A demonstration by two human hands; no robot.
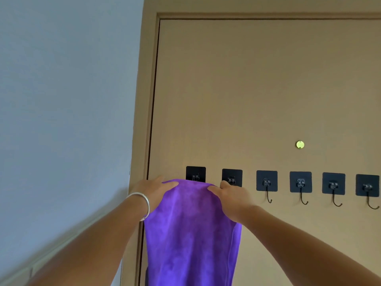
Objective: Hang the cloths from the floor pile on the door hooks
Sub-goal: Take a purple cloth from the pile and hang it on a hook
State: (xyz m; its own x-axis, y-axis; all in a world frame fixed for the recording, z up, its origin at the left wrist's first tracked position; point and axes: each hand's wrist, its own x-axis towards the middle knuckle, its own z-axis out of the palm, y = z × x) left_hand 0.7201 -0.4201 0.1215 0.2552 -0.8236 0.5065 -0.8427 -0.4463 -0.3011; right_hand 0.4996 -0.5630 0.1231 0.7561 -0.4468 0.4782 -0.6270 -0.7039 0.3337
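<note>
I hold the purple cloth up against the door, its top edge stretched between my hands so it can catch the leftmost adhesive hook. My left hand and right hand each pinch an upper corner; the cloth hangs below them. Four bare hooks wait to the right.

— Was the picture bright?
— Soft and even, with no strong glare. The wall looked pale blue-grey and the door dull tan.
— Was anything blurry?
— All a bit soft. The arms cast faint shadows, and the door frame bent near the edge.
</note>
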